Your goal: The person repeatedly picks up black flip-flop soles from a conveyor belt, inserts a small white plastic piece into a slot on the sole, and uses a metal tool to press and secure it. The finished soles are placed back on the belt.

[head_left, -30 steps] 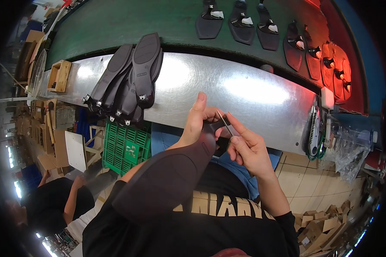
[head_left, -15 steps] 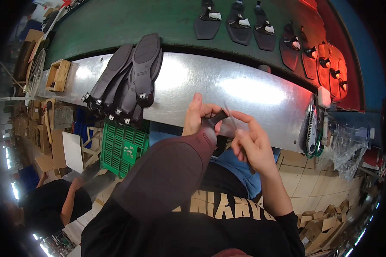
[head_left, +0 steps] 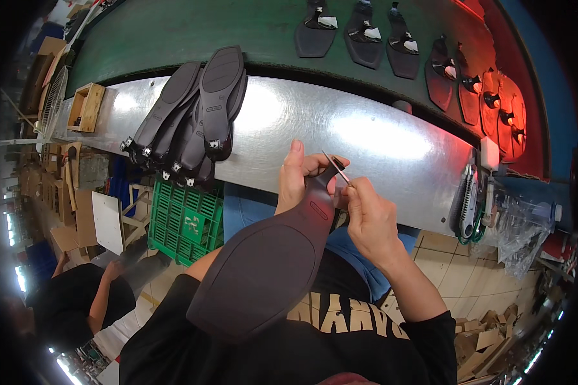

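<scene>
My left hand point(head_left: 291, 178) grips a dark brown shoe sole point(head_left: 260, 269) by its narrow heel end, with the thumb pointing up. The wide forefoot of the sole hangs toward my chest, its underside facing up. Pinched in my right hand point(head_left: 374, 221) is a thin, flat metal blade point(head_left: 333, 164); its handle, if any, is hidden by the fingers. The blade lies across the small dark tip of the heel, close to my left fingertips. Whether it cuts into the heel or only touches it, I cannot tell.
A pile of dark soles point(head_left: 202, 119) lies on the metal bench point(head_left: 340, 128), by a wooden box point(head_left: 87, 108). Sandals point(head_left: 366, 35) sit on the green conveyor point(head_left: 173, 32), some under red light. A utility knife point(head_left: 467, 202) hangs right. A green crate point(head_left: 185, 221) and another person point(head_left: 77, 298) are left.
My right hand has closed in and brought the blade from beside the heel to across its tip. The sole has shifted slightly right in my left hand.
</scene>
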The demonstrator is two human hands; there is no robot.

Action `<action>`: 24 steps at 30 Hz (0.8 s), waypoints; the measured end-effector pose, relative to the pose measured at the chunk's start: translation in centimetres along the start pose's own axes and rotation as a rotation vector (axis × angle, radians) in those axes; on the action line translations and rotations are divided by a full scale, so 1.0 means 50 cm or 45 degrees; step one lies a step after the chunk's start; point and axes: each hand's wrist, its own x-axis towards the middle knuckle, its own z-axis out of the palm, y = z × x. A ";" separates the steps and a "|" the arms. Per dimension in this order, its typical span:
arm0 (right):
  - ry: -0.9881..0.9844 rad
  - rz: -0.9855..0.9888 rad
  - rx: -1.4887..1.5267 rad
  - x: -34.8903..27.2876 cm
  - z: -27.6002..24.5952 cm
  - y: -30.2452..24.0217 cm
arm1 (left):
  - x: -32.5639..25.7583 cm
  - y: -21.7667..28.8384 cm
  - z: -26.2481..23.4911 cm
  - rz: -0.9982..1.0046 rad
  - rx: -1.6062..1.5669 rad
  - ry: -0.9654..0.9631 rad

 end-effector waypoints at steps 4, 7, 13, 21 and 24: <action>-0.052 0.011 -0.076 0.013 -0.006 -0.002 | 0.012 -0.007 -0.019 0.086 0.048 -0.050; -0.095 0.013 -0.165 0.021 -0.002 -0.002 | 0.026 -0.027 -0.039 0.224 0.114 -0.081; -0.250 0.000 -0.366 0.025 -0.001 0.010 | 0.024 -0.039 -0.028 0.252 0.065 -0.019; -0.381 0.028 -0.451 0.016 0.003 -0.007 | 0.015 -0.033 -0.019 0.132 -0.107 0.001; -0.418 -0.002 -0.260 0.022 -0.011 -0.026 | 0.030 -0.046 -0.031 0.081 -0.393 0.036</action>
